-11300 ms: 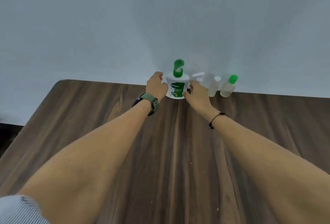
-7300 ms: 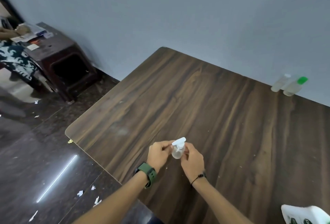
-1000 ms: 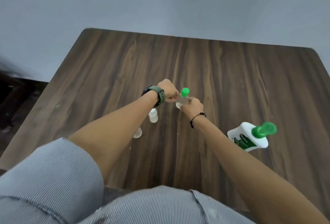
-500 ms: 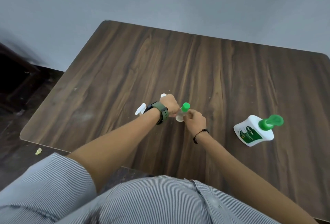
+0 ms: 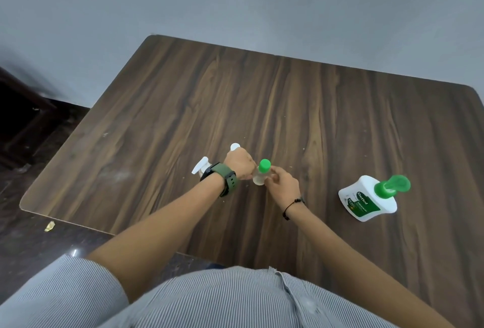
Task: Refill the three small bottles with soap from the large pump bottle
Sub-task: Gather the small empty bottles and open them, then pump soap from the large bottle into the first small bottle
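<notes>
A small clear bottle with a green cap [image 5: 262,173] stands on the wooden table [image 5: 288,107] between my hands. My left hand [image 5: 239,163] and my right hand [image 5: 281,183] both hold its body with curled fingers. Behind my left wrist stand two other small bottles, partly hidden: one with a white pump top [image 5: 200,168] and one with a white cap [image 5: 234,146]. The large white pump bottle with a green pump [image 5: 372,198] stands on the table to the right, apart from my hands.
The table's near-left edge runs close beside my left arm, with dark floor [image 5: 39,244] beyond it. A grey wall [image 5: 235,0] backs the table. A dark piece of furniture [image 5: 18,113] stands at far left.
My hands and the green-capped bottle stay together in about the same spot on the table. The camera view has shifted slightly; the two white-topped bottles remain behind my left wrist.
</notes>
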{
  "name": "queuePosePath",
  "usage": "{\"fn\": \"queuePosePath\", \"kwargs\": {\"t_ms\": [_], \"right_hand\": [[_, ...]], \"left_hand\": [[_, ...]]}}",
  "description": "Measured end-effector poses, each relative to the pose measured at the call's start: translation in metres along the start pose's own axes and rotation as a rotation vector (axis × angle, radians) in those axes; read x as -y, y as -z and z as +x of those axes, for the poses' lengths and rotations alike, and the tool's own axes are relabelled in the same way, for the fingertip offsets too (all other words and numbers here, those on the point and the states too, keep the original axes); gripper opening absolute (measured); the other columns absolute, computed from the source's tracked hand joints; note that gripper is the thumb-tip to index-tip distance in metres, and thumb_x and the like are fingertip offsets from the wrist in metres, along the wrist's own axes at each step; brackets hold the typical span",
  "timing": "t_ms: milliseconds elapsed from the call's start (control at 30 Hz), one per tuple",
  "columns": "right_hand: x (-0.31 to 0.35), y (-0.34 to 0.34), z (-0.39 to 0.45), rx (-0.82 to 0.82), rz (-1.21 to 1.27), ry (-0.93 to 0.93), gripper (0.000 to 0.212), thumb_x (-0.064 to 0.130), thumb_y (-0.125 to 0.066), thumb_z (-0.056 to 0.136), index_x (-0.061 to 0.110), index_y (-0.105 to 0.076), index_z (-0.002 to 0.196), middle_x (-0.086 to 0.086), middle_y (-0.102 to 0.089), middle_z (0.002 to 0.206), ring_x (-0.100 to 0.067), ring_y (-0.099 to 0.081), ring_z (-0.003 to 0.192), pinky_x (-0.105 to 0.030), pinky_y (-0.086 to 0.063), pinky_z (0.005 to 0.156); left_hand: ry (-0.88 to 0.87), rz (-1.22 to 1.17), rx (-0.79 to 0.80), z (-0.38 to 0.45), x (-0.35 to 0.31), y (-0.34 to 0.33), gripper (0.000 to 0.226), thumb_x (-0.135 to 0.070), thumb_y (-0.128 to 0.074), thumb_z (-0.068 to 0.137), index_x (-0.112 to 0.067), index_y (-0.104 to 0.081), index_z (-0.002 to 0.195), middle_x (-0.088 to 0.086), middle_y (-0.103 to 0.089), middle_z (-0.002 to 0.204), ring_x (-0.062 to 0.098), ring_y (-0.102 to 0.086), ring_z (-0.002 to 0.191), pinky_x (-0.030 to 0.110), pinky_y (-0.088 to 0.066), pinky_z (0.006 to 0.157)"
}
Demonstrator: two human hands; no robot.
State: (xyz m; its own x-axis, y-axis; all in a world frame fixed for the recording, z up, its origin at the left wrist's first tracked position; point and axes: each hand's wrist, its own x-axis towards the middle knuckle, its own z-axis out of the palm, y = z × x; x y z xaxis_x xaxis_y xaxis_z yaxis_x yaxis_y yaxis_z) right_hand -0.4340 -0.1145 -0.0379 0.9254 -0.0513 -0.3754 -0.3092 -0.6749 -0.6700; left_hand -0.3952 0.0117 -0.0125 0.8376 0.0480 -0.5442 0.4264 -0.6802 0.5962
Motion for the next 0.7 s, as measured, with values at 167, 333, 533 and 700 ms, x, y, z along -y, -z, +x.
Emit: {"fn": "queuePosePath", "kwargs": {"t_ms": [167, 333, 533, 700], "right_hand": [[-0.002, -0.002, 0.001, 0.02, 0.023, -0.026, 0.044, 0.013, -0.052, 0.091, 0.011, -0.049, 0.134, -0.01, -0.062, 0.125, -0.024, -0.057, 0.115, -0.028, -0.043, 0.095], [-0.001, 0.012, 0.009, -0.011, 0.029, -0.102, 0.049, 0.006, -0.045, 0.089, 0.01, -0.045, 0.137, -0.014, -0.058, 0.13, -0.027, -0.051, 0.124, -0.028, -0.037, 0.101], [0.033, 0.055, 0.036, -0.15, -0.236, 0.136, 0.046, 0.013, -0.041, 0.095, 0.001, -0.038, 0.139, -0.021, -0.048, 0.138, -0.033, -0.038, 0.133, -0.034, -0.025, 0.111], [0.076, 0.107, 0.065, -0.316, -0.616, 0.34, 0.058, 0.034, -0.033, 0.098, 0.003, -0.02, 0.147, -0.017, -0.014, 0.157, -0.029, -0.006, 0.146, -0.041, -0.009, 0.117]], "left_hand": [[-0.002, -0.062, 0.046, 0.0, -0.004, 0.003, 0.011, 0.002, -0.048, 0.088, -0.004, -0.055, 0.083, 0.009, -0.056, 0.076, 0.023, -0.059, 0.075, 0.031, -0.055, 0.078], [0.007, 0.088, -0.071, -0.008, -0.016, 0.01, 0.018, -0.002, -0.047, 0.083, 0.003, -0.064, 0.088, 0.019, -0.066, 0.1, 0.031, -0.067, 0.088, 0.037, -0.056, 0.083], [-0.447, 0.235, -0.368, -0.019, -0.056, 0.043, 0.035, -0.008, -0.042, 0.092, -0.002, -0.052, 0.125, 0.02, -0.047, 0.137, 0.032, -0.042, 0.128, 0.038, -0.035, 0.105], [-0.654, 0.599, -0.555, 0.007, -0.097, 0.076, 0.055, -0.023, -0.031, 0.099, -0.003, -0.011, 0.145, 0.015, -0.004, 0.156, 0.027, 0.001, 0.145, 0.042, -0.003, 0.116]]}}
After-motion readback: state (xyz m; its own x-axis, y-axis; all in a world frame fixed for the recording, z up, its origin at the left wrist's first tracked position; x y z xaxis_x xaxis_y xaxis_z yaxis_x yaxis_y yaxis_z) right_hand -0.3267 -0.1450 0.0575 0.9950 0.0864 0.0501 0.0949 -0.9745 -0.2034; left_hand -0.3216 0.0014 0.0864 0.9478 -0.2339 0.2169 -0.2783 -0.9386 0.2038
